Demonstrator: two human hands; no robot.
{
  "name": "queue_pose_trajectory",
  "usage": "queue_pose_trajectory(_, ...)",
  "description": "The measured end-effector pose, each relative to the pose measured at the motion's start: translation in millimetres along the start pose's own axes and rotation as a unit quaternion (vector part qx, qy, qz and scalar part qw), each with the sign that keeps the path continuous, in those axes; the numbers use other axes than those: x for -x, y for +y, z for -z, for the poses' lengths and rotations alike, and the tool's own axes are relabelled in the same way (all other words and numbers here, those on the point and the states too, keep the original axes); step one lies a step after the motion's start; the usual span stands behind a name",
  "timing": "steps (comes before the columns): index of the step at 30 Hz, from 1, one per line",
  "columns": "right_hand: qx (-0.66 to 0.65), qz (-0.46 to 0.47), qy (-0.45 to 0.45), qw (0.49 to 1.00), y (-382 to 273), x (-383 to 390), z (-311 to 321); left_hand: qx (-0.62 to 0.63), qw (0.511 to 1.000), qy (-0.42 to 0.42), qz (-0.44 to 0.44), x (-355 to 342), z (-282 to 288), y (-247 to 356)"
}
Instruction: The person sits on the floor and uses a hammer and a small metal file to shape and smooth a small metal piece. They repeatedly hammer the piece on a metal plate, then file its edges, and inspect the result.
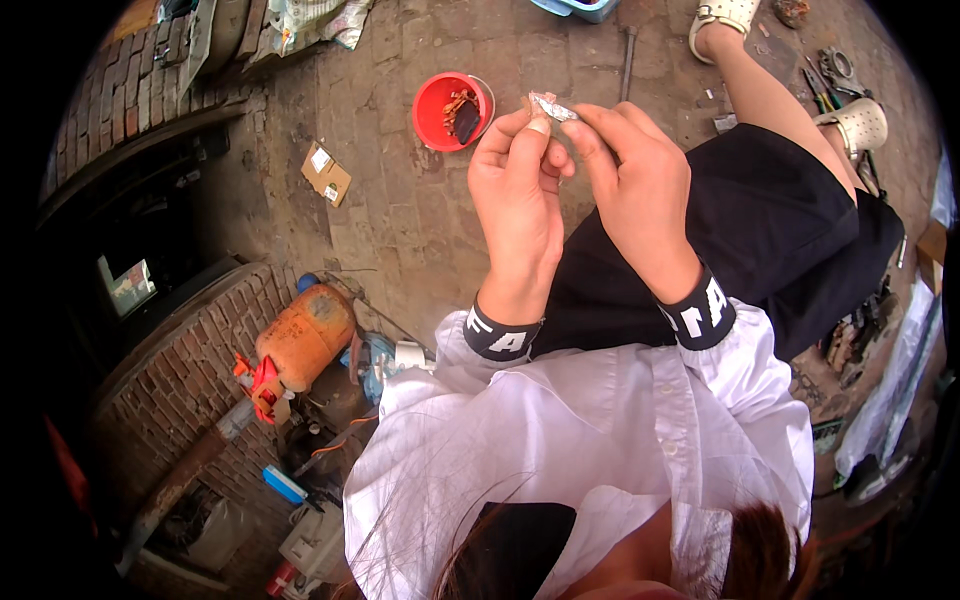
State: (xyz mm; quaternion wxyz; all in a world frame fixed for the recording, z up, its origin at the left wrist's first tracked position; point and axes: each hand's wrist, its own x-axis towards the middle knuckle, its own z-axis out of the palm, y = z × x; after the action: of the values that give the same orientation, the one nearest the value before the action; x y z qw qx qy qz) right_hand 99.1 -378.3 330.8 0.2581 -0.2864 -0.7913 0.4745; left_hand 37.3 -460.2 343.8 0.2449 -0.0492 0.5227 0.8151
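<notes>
A small crumpled silvery piece [553, 108], like foil, with a pinkish bit at its left end, is held up between both hands. My left hand [515, 190] pinches it at the left end with thumb and finger, the other fingers curled. My right hand [640, 190] grips its right end between thumb and fingertips. Just behind and left of them stands a red bucket [433, 115] with small brownish pieces [456, 101] and a dark item [466, 121] inside. My legs in black shorts [740, 210] lie below and right of the hands.
A cardboard piece [326, 176] lies on the brick floor [360, 240]. An orange tank [305, 335] stands at lower left by a brick wall [180, 390]. A blue tray [580, 8], metal rod [627, 60] and several tools [820, 90] lie farther off.
</notes>
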Motion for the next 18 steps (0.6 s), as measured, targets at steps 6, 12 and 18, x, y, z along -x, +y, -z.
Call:
queue_pose_trajectory(6, 0.005, 0.011, -0.017, 1.000, -7.5, -0.4, 7.4, 0.001, 0.999, -0.012, -0.043, -0.9, -2.6, 2.5)
queue_pose_trajectory(12, -0.028, -0.006, -0.016, 0.999, -5.5, -0.8, 8.6, 0.000, 0.999, -0.014, -0.037, -0.2, -5.8, 2.7)
queue_pose_trajectory(18, -0.029, -0.004, -0.019, 0.999, -3.0, 0.1, 10.0, -0.001, 1.000, -0.007, -0.027, -0.2, -8.0, 2.9)
